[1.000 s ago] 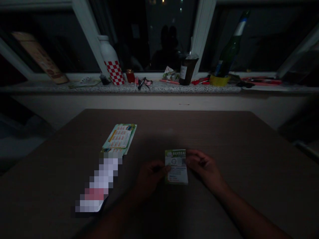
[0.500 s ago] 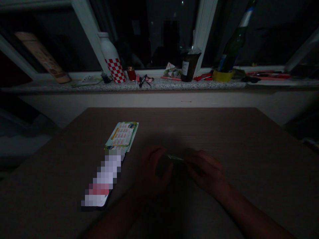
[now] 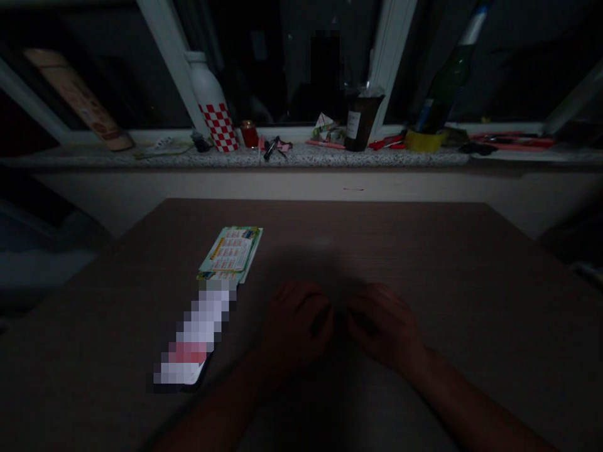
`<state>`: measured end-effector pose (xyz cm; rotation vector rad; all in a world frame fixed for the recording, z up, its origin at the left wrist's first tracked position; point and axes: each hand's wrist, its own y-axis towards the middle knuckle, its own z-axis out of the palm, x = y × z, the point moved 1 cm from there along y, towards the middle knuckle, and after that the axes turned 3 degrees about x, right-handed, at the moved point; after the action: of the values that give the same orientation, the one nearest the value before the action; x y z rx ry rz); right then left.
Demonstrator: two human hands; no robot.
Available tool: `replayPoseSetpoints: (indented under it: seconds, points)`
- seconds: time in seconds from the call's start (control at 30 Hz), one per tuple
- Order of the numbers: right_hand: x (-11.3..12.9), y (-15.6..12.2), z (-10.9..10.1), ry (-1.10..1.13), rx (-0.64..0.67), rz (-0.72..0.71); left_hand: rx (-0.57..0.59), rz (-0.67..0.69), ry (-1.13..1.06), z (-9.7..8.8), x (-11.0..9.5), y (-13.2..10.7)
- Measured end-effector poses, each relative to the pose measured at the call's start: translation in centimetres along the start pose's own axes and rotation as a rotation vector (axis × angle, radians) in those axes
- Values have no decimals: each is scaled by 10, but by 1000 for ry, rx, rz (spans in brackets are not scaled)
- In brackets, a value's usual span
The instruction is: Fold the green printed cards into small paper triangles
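Note:
My left hand [image 3: 299,323] and my right hand [image 3: 384,323] come close together low over the dark wooden table [image 3: 452,251]. On both, thumb and fingers are curled into a pinch, the fingertips facing each other across a narrow gap. Whatever lies between them is lost in deep shadow. To the left of my left hand, a small stack of printed calendar cards [image 3: 230,251] rests flat on the table. A phone [image 3: 198,336] with a lit, blurred-out screen lies just below the stack, touching or nearly touching it.
Along the granite windowsill [image 3: 301,160] stand a checkered white bottle [image 3: 217,119], a tan flask [image 3: 78,97], a small red jar [image 3: 249,134], a dark cup [image 3: 360,122] and a green bottle [image 3: 447,81]. Yellow tape [image 3: 424,140] circles the green bottle's base.
My left hand has closed its fingers and moved slightly right, up to my right hand. The thin pale strip that showed at my right fingertips is now out of sight.

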<state>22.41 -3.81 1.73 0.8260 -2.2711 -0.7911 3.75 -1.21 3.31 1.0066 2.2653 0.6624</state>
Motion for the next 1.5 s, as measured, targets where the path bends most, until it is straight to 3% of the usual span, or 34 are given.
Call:
replayPoseSetpoints:
  seconds: [0.23, 0.47, 0.73, 1.03, 1.33, 1.5]
  points:
    - [3, 3, 4, -53, 11, -45, 34, 64, -16, 4, -4, 6]
    - [2, 2, 4, -67, 146, -42, 169, 70, -15, 4, -1, 6]
    - [4, 4, 3, -99, 187, -37, 186, 76, 13, 3, 3, 9]
    - [2, 3, 0, -69, 141, -39, 114, 42, 60, 3, 11, 10]
    - [0, 3, -13, -19, 81, 4, 60, -115, 188, -11, 30, 8]
    - [-3, 1, -12, -5, 62, 11, 126, -29, 24, -12, 16, 6]
